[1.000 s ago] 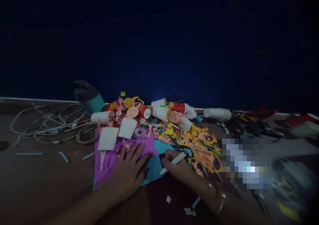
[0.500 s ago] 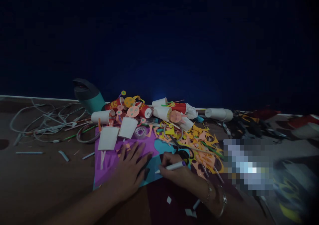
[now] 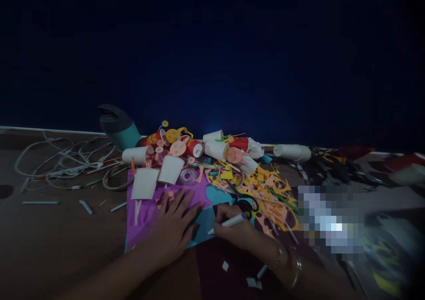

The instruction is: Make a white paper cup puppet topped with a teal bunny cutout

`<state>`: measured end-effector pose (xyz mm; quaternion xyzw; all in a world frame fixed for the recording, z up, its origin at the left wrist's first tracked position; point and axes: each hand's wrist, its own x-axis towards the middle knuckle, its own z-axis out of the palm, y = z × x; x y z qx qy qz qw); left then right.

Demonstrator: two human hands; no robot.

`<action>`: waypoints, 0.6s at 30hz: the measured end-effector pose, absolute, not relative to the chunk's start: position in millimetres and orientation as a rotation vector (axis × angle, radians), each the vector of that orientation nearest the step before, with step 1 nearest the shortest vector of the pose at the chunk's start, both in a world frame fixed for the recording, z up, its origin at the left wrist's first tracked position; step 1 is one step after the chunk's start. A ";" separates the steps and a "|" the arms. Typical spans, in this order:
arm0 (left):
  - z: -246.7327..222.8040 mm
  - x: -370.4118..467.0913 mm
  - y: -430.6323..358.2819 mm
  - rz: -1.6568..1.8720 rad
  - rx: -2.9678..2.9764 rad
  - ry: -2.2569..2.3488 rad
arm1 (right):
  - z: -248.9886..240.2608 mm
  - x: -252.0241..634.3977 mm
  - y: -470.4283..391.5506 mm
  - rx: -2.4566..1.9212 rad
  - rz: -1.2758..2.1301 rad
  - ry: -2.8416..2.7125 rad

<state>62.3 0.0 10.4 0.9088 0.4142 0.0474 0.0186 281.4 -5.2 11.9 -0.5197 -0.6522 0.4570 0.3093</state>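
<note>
Fingers spread, my left hand [image 3: 175,224] lies flat across a purple sheet [image 3: 142,222] and a blue sheet [image 3: 203,229]. My right hand [image 3: 232,227] grips a white marker [image 3: 234,220] with a purple end. Its tip points down and left at the blue sheet, close to the sheet's near edge; I cannot tell whether it touches. Just beyond the right hand lie black-handled scissors [image 3: 247,200] and a blue paper cutout [image 3: 219,195]. White paper cups [image 3: 145,184] and a tape roll [image 3: 187,176] rest past my left fingertips.
Orange and yellow paper scraps [image 3: 272,193] spread at the right. Red cups [image 3: 192,147] and paper faces [image 3: 178,148] line the back, beside a teal bottle [image 3: 122,129]. White cables [image 3: 66,158] tangle at the left. Farther right is a bright blurred patch [image 3: 332,224].
The marker has tilted a little steeper, and its tip has shifted slightly down and right over the blue sheet. My left hand stays in place.
</note>
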 end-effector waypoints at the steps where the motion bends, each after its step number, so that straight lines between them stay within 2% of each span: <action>1: 10.4 62.4 -0.1 0.150 2.821 1.290 | 11.8 281.3 -5.2 -1.375 1.223 -1.722; 18: 9.3 60.9 -0.3 0.132 2.819 1.275 | 8.8 282.9 -3.4 -1.367 1.262 -1.639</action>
